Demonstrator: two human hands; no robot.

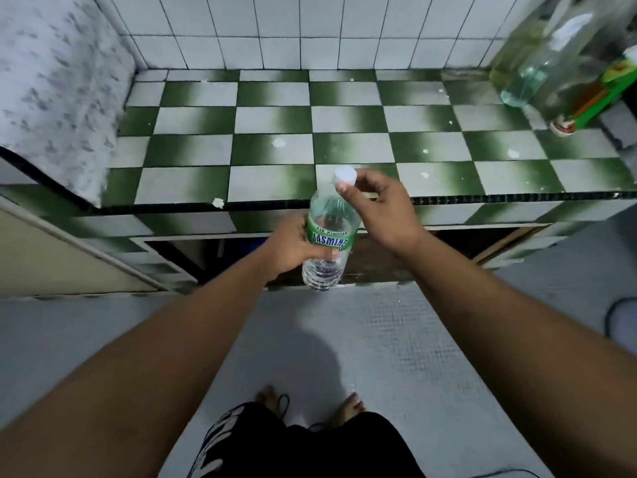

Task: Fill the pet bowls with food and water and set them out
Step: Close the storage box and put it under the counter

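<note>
A clear plastic water bottle (329, 215) with a green label is held up in front of the counter edge, tilted a little to the right. My left hand (293, 244) grips its middle around the label. My right hand (377, 205) pinches the white cap (345, 175) at the top between thumb and fingers. Water shows in the lower part of the bottle. No pet bowl is in view.
A green-and-white checkered tiled counter (275, 146) runs across in front of me, with white wall tiles behind. Clear bottles (537, 60) and a green packet (606, 94) stand at its far right. A speckled wall (51, 81) bounds the left. I stand barefoot on grey floor.
</note>
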